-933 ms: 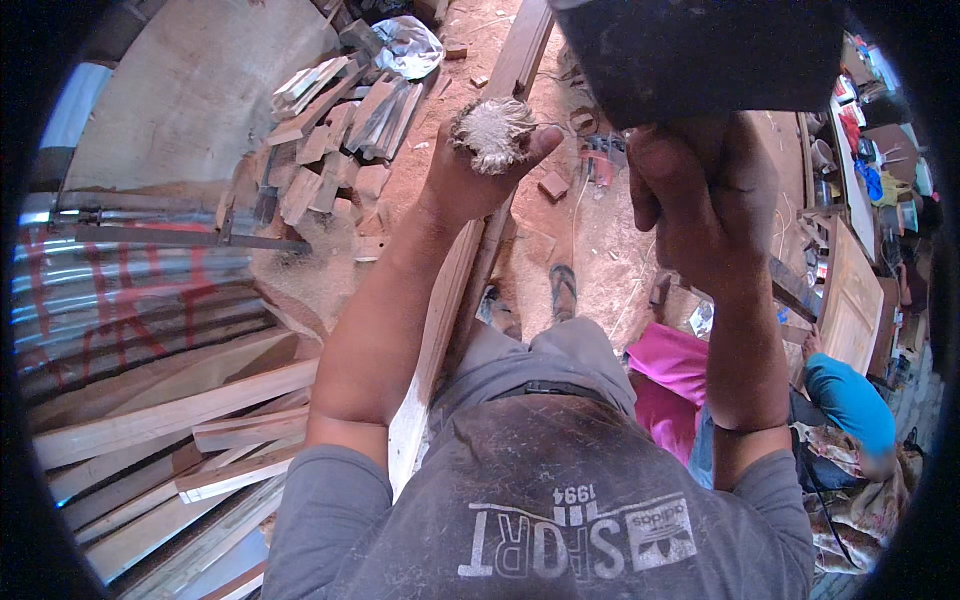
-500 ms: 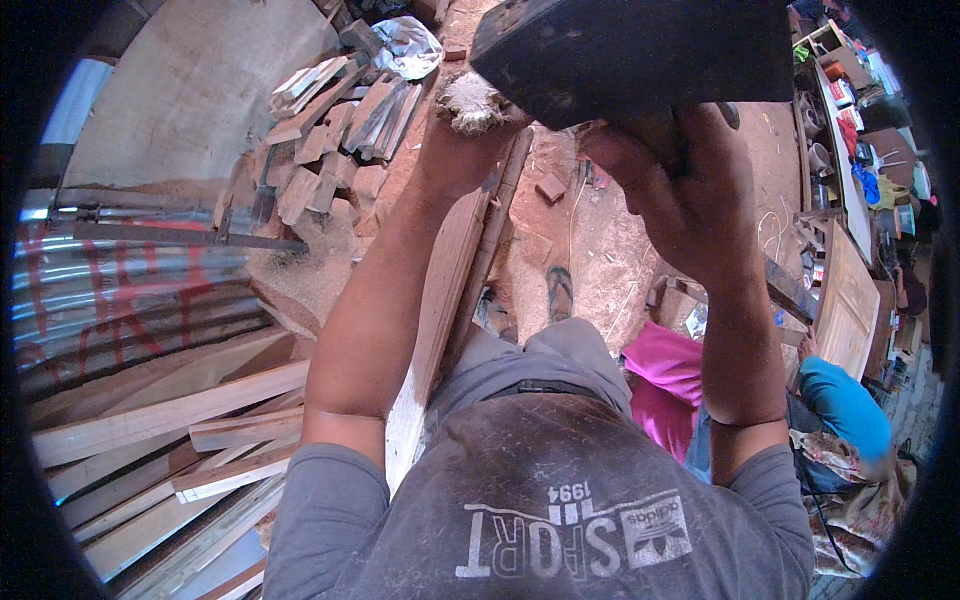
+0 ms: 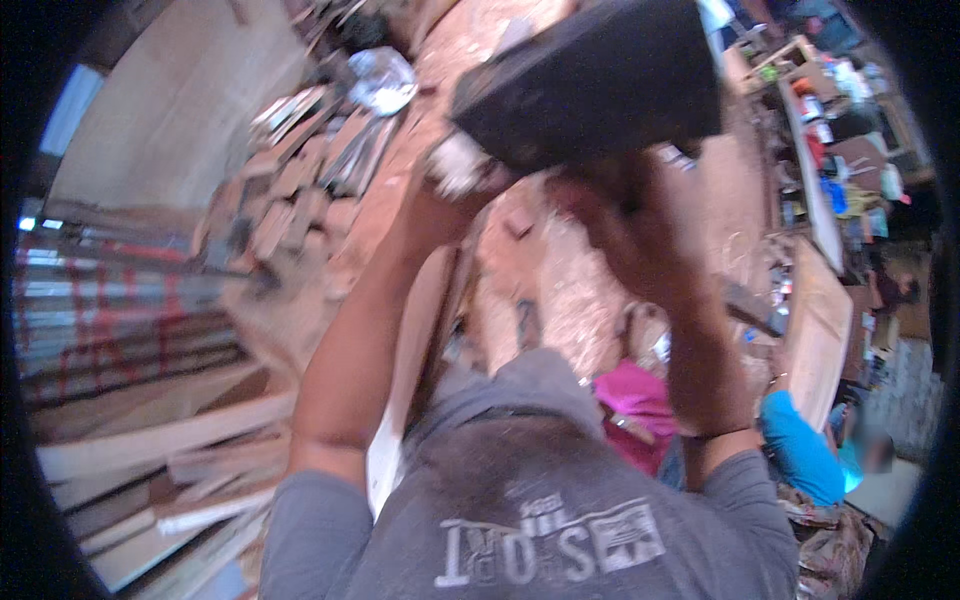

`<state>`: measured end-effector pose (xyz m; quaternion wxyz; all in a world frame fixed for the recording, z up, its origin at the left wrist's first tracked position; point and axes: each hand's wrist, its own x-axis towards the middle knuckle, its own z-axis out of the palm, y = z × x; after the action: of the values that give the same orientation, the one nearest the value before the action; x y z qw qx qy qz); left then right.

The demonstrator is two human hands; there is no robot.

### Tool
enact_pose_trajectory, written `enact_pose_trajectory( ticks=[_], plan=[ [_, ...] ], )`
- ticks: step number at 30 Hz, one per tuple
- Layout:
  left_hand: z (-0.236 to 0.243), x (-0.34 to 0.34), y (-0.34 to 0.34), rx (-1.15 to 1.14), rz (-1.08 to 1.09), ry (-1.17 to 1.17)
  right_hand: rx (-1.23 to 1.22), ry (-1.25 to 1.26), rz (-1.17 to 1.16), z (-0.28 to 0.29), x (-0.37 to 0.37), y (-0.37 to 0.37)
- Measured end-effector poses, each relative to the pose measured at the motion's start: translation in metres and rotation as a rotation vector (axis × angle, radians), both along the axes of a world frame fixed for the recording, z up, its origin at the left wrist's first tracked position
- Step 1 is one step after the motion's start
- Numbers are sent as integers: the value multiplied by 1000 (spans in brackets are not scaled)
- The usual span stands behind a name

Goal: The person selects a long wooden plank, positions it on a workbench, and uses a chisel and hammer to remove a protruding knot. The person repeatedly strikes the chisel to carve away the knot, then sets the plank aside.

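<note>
A dark, straight-edged block-like piece (image 3: pixel 600 85) is raised in front of me; what kind of thing it is I cannot make out. My right hand (image 3: pixel 635 215) is beneath it, fingers curled up against its underside and gripping it, smeared by motion. At its lower left corner is my left hand (image 3: pixel 475 190), closed around a white fluffy wad (image 3: pixel 458 165). The wad sits right beside the dark piece; whether they touch is unclear. The left fingertips are mostly hidden.
A long board (image 3: pixel 412 345) runs below my left forearm. Stacked planks (image 3: pixel 170 440) lie at the left, and wood offcuts (image 3: pixel 290 200) are heaped farther off. At the right sits a person in a blue sleeve (image 3: pixel 800 450), near a wooden panel (image 3: pixel 815 330) and a cluttered bench (image 3: pixel 815 170).
The view has shifted and blurred. The dark piece and both hands now appear lower and more to the left, with the piece tilted differently. The wad remains at my left hand.
</note>
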<state>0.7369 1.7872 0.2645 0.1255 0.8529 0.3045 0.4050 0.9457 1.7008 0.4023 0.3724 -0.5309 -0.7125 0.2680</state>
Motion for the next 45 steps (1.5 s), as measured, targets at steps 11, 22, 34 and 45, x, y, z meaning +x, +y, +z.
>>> enact_pose_trajectory(
  ticks=[11, 22, 34, 45],
  plan=[
    [-55, -2, 10, -439, -67, -19, -94, -378, 65, -14, 10, 13],
    [-70, -11, 27, -281, -76, -11, -110, -162, 68, -29, 29, 12],
    [42, 17, 9, -928, -230, -474, -503, 275, -311, -75, 80, -10],
    [37, 22, 4, -604, -27, -388, -585, 567, -329, -69, 62, -17]
  ],
)
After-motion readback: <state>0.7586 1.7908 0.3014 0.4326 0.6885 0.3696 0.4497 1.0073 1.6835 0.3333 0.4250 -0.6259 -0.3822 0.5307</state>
